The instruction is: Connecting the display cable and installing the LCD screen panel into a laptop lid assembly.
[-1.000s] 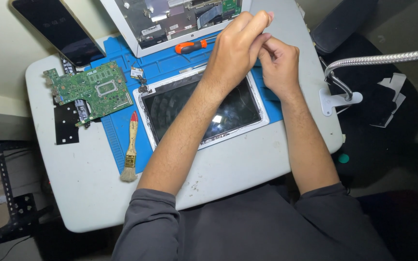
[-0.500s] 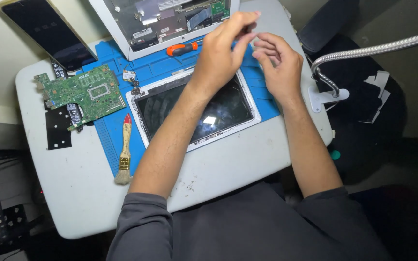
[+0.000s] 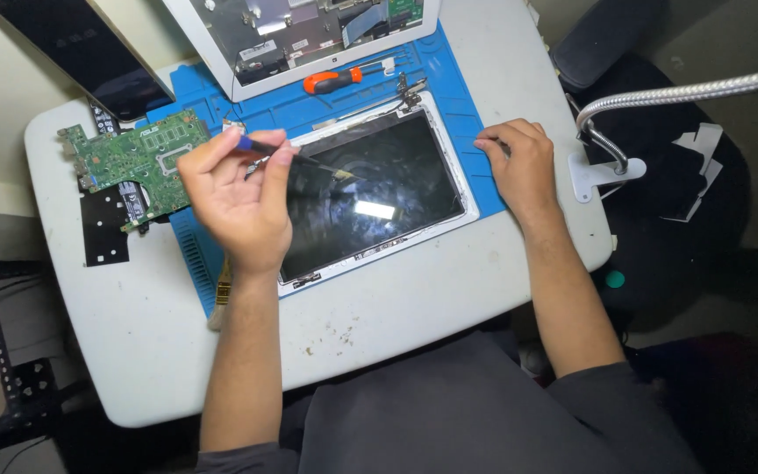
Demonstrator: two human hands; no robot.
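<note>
Both hands have left the table's far edge: the left hand (image 3: 239,197) now hovers over the left side of the dark screen panel (image 3: 370,193) lying on the blue mat (image 3: 484,189), its fingers pinched shut on a thin tool (image 3: 296,156). The right hand (image 3: 519,162) rests curled and empty on the mat's right edge, so work seems to shift to the panel

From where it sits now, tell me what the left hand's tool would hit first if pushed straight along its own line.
The left hand holds a thin tool pointing right over the dark screen panel. Its tip seems already at the glass, so the panel comes first; height above it is unclear.
</note>
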